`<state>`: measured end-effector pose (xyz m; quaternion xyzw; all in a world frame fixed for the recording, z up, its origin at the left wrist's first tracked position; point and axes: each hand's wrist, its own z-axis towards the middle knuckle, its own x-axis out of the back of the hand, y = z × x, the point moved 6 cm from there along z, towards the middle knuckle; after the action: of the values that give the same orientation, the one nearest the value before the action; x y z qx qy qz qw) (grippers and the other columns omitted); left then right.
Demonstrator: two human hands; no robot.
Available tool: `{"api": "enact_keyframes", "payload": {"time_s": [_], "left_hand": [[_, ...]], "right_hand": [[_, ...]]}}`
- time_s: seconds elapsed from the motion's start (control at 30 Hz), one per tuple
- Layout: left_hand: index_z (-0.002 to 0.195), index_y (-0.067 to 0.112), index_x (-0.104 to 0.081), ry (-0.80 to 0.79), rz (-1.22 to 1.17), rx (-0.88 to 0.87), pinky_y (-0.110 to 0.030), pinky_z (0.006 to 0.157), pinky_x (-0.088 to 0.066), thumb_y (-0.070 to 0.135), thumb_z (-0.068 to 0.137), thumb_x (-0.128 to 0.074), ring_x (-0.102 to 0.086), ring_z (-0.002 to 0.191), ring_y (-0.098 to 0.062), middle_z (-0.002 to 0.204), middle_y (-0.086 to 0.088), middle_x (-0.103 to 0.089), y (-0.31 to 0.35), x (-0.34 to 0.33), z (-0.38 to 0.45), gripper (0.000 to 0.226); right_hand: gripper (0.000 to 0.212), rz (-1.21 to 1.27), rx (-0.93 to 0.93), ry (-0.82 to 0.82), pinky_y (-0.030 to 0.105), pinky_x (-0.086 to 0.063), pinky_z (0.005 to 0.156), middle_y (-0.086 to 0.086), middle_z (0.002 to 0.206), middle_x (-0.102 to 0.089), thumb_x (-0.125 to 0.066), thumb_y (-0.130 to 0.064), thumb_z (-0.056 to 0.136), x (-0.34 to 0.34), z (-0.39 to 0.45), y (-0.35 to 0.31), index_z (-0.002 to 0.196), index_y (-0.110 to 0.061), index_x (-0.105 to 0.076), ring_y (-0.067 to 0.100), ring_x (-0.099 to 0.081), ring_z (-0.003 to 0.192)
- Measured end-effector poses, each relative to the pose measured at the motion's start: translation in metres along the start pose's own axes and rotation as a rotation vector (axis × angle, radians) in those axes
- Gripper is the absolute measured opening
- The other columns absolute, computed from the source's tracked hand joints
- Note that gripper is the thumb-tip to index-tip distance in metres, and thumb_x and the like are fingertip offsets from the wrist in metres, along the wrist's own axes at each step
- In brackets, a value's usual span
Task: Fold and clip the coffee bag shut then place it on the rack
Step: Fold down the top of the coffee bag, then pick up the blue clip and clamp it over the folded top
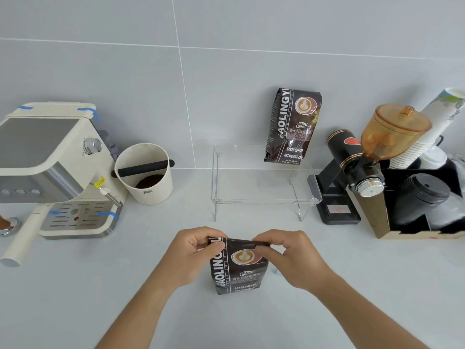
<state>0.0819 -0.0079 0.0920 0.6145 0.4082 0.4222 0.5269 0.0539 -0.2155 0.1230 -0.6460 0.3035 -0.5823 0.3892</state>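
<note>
Grip, left hand (198, 250): thumb and fingers were pinched together on the top left corner of the coffee bag (239, 268), the thumb lying across the bag's front.
Grip, right hand (284, 255): fingertips were closed on the top right corner of the same bag, pressing its upper edge down and forward.
Bag position: it stood upright on the tabletop (100, 298), close to the person and in front of the clear rack (261, 195), well apart from it.
Top edge: it looked flattened into a crease between the two hands (how many folds it held could not be told).
Handling, as judged: the foil-like film seemed thin, glossy and rather slippery, so the fold would likely spring open if either pinch let go; the lower body looked plump and filled, heavy enough to stand unaided.
Where to hold: the top corners for folding, then the bag's sides below the fold for lifting.
Clip: a small pale blue thing (276, 271) showed just beside the right hand, too hidden to identify.
Rack: a second bag (292, 127) stood at its back right, leaning on the wall.
</note>
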Motion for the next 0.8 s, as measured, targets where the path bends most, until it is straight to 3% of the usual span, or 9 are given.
{"api": "enact_keyframes", "payload": {"time_s": [0.1, 0.17, 0.33, 0.5, 0.6, 0.8], "left_hand": [[0.086, 0.021, -0.077, -0.018, -0.011, 0.019, -0.023, 0.073, -0.055, 0.02, 0.074, -0.071, -0.072, 0.076, -0.016, 0.083, -0.007, -0.08, -0.014, -0.027, 0.003, 0.013], [0.085, 0.021, -0.077, -0.002, -0.022, 0.005, -0.021, 0.072, -0.054, 0.026, 0.072, -0.073, -0.072, 0.075, -0.015, 0.082, -0.005, -0.08, -0.013, -0.028, 0.0, 0.015], [0.085, 0.02, -0.077, -0.023, -0.021, 0.008, -0.024, 0.073, -0.055, 0.024, 0.074, -0.073, -0.071, 0.075, -0.016, 0.083, -0.007, -0.079, -0.011, -0.027, 0.002, 0.013], [0.08, 0.033, -0.077, -0.039, 0.024, 0.018, -0.026, 0.074, -0.054, 0.022, 0.075, -0.07, -0.071, 0.074, -0.012, 0.081, 0.0, -0.079, -0.007, -0.028, 0.003, 0.014], [0.081, 0.034, -0.077, -0.009, 0.04, 0.019, -0.03, 0.076, -0.054, 0.022, 0.075, -0.069, -0.071, 0.074, -0.012, 0.082, 0.0, -0.079, -0.007, -0.028, 0.001, 0.015], [0.08, 0.034, -0.076, 0.026, -0.003, 0.005, -0.023, 0.074, -0.054, 0.038, 0.068, -0.071, -0.07, 0.074, -0.011, 0.081, 0.001, -0.079, -0.009, -0.029, -0.005, 0.014]], "right_hand": [[0.022, 0.055, -0.098, 0.083, 0.021, -0.05, 0.059, -0.019, 0.073, -0.075, -0.077, -0.012, 0.079, 0.016, -0.014, 0.027, 0.073, -0.034, -0.076, 0.005, -0.067, 0.064], [0.025, 0.082, -0.121, 0.105, 0.02, -0.051, 0.061, -0.017, 0.073, -0.076, -0.079, -0.013, 0.077, 0.018, -0.017, 0.029, 0.068, -0.036, -0.075, 0.003, -0.068, 0.064], [0.029, 0.085, -0.092, -0.005, 0.022, -0.055, 0.079, -0.018, 0.081, -0.077, -0.071, -0.011, 0.085, 0.018, -0.016, 0.026, 0.078, -0.039, -0.075, 0.002, -0.072, 0.081], [0.023, 0.106, -0.077, 0.0, 0.009, -0.052, 0.077, -0.029, 0.083, -0.075, -0.069, -0.006, 0.085, 0.026, -0.023, 0.028, 0.09, -0.027, -0.077, -0.001, -0.071, 0.085], [0.023, 0.144, -0.146, 0.098, 0.007, -0.051, 0.079, -0.02, 0.091, -0.078, -0.07, -0.008, 0.085, 0.045, -0.033, 0.047, 0.089, -0.03, -0.076, -0.002, -0.072, 0.086], [0.015, -0.133, -0.516, 0.255, 0.023, -0.051, 0.071, -0.006, 0.09, -0.073, -0.066, -0.018, 0.087, 0.079, -0.048, 0.138, 0.1, -0.02, -0.074, 0.011, -0.067, 0.079]]}}
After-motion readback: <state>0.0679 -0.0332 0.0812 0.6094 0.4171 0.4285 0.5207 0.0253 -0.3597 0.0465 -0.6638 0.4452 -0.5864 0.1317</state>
